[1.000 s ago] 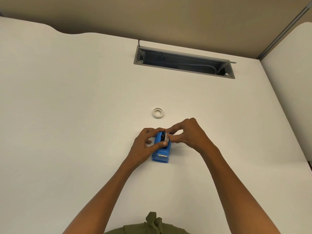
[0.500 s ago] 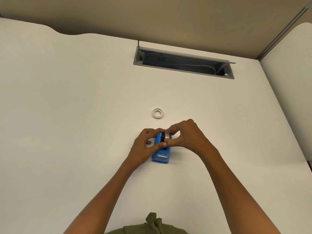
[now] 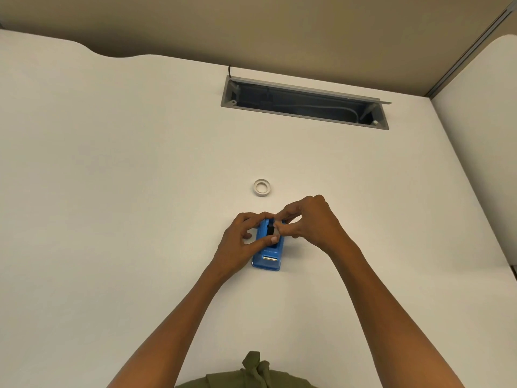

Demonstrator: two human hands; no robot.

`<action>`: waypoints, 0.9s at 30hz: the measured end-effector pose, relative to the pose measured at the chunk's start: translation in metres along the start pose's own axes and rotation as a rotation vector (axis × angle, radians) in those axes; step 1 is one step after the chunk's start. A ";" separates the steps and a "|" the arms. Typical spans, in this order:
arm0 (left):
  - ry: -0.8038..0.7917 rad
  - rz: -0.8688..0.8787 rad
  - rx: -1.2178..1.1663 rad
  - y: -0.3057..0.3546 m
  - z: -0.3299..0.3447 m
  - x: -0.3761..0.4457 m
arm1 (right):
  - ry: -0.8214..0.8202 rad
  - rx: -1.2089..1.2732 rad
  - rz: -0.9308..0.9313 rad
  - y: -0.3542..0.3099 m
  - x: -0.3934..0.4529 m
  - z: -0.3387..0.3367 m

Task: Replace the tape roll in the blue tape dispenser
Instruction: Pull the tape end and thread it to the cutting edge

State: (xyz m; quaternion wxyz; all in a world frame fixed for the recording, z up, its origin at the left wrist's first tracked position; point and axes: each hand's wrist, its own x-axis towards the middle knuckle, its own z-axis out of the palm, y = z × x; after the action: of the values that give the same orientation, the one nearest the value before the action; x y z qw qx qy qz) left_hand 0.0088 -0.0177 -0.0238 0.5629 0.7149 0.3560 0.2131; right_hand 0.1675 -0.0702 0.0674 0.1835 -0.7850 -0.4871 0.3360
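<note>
The blue tape dispenser [image 3: 268, 257] lies on the white desk, its metal cutter end toward me. My left hand [image 3: 240, 243] grips its left side, thumb across the top. My right hand [image 3: 307, 222] pinches a small whitish tape roll [image 3: 277, 230] at the dispenser's open slot, right over the dark cavity. Most of that roll is hidden by my fingers. A second white tape ring [image 3: 262, 187] lies flat on the desk just beyond both hands.
A grey open cable tray [image 3: 305, 103] is recessed in the desk at the back. A beige partition wall stands behind it, and another white desk panel [image 3: 481, 135] adjoins on the right.
My right hand has shifted slightly left and down, bringing the roll closer over the dispenser's slot. The left hand and the loose ring have stayed put.
</note>
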 end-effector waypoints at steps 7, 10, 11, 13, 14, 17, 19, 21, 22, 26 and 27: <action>-0.002 -0.004 -0.006 0.000 0.000 0.000 | 0.017 0.024 -0.017 0.006 -0.001 0.003; -0.004 -0.002 -0.009 0.000 0.000 -0.001 | 0.035 0.025 -0.028 0.008 0.000 0.005; -0.006 -0.002 -0.010 0.000 0.000 -0.001 | 0.041 0.030 -0.025 0.010 0.000 0.005; -0.010 -0.001 -0.006 0.000 0.000 -0.001 | 0.034 0.052 -0.017 0.012 0.000 0.005; -0.009 0.002 -0.003 0.001 0.000 -0.001 | 0.021 0.057 -0.020 0.013 -0.001 0.004; 0.004 0.020 0.003 0.001 -0.001 -0.002 | -0.015 -0.004 -0.041 0.011 -0.002 0.003; 0.004 0.026 0.002 0.001 -0.001 -0.002 | -0.015 -0.027 -0.036 0.009 -0.001 0.003; 0.003 0.024 0.005 0.001 -0.001 -0.001 | -0.020 -0.006 -0.023 0.009 0.002 0.002; 0.003 0.023 0.009 0.000 -0.001 -0.001 | -0.024 0.005 -0.023 0.009 0.002 0.002; -0.002 0.017 0.014 -0.001 0.000 0.000 | -0.008 0.081 -0.026 0.012 0.004 0.002; -0.002 0.013 0.011 -0.001 0.000 0.000 | -0.001 0.104 -0.032 0.013 0.004 0.003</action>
State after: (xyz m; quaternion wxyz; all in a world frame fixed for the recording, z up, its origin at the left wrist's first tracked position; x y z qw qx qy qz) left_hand 0.0084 -0.0176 -0.0248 0.5579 0.7205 0.3519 0.2139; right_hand 0.1754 -0.0724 0.0560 0.2292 -0.7663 -0.4814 0.3585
